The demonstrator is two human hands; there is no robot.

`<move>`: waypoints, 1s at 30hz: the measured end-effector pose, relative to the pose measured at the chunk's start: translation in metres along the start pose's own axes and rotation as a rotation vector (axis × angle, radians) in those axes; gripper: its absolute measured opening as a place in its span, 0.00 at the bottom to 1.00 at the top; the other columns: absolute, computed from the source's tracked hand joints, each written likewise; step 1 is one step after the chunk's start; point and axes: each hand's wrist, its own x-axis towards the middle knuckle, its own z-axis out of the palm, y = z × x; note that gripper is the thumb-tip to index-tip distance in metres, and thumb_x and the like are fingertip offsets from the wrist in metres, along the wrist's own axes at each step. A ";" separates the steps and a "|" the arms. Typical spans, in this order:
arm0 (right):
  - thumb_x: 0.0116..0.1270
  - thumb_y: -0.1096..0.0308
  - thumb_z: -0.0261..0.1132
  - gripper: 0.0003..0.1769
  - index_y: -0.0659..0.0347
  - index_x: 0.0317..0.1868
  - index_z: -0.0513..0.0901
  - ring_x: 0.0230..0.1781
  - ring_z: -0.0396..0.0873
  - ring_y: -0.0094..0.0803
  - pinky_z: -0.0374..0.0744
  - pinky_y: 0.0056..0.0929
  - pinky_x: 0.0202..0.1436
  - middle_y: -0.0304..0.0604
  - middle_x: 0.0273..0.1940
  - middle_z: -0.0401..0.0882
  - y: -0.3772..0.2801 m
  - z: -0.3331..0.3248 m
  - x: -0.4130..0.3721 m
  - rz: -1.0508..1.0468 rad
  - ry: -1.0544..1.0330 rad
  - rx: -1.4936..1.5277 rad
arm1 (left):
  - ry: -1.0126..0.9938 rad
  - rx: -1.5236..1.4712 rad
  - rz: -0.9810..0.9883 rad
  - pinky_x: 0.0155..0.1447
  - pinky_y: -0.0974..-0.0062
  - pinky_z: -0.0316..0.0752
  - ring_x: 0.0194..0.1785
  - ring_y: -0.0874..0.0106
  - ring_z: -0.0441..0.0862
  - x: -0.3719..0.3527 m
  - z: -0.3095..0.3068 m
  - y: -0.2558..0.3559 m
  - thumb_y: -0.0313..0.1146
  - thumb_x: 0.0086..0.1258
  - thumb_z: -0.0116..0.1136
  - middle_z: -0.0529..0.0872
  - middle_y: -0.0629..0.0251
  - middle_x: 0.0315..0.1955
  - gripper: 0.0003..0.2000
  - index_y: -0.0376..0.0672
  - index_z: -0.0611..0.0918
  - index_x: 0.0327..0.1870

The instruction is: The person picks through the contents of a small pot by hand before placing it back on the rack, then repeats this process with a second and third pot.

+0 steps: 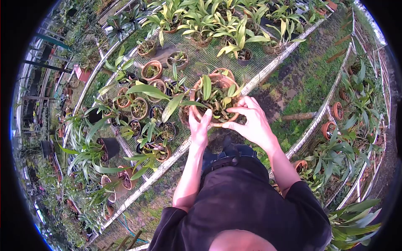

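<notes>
Head view: left grip grasping clay pot by rim; pot sitting between hands. Right grip straddling rim opposite; cannot tell if pinching. Steadying left, touching lightly right is probably sparing stems.

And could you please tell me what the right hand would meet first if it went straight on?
The right hand would probably meet the stems in the clay pot, though depth is unclear.

So the pot sits by the bench edge between left hand and right hand, small pots left, leafy plants behind, ground then another bench right.
</notes>
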 end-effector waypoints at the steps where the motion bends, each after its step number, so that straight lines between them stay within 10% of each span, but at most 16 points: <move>1: 0.50 0.55 0.82 0.28 0.64 0.48 0.89 0.48 0.76 0.41 0.76 0.40 0.56 0.44 0.42 0.74 -0.001 0.003 0.001 -0.003 0.017 -0.006 | 0.006 0.010 0.029 0.71 0.66 0.69 0.68 0.67 0.73 0.000 0.003 0.004 0.33 0.70 0.67 0.71 0.55 0.69 0.40 0.32 0.56 0.78; 15: 0.61 0.71 0.72 0.08 0.66 0.40 0.89 0.34 0.80 0.42 0.77 0.40 0.41 0.47 0.33 0.75 -0.005 0.010 0.019 -0.225 -0.278 0.079 | 0.059 0.164 -0.005 0.66 0.71 0.72 0.60 0.71 0.78 -0.005 -0.005 0.018 0.27 0.69 0.68 0.79 0.59 0.59 0.33 0.32 0.64 0.72; 30: 0.76 0.74 0.63 0.06 0.70 0.43 0.84 0.29 0.78 0.20 0.78 0.20 0.35 0.36 0.33 0.79 0.039 -0.017 -0.009 0.180 0.250 0.669 | 0.030 0.017 -0.009 0.74 0.64 0.67 0.67 0.65 0.76 -0.013 -0.016 0.012 0.37 0.71 0.66 0.76 0.53 0.66 0.39 0.31 0.59 0.77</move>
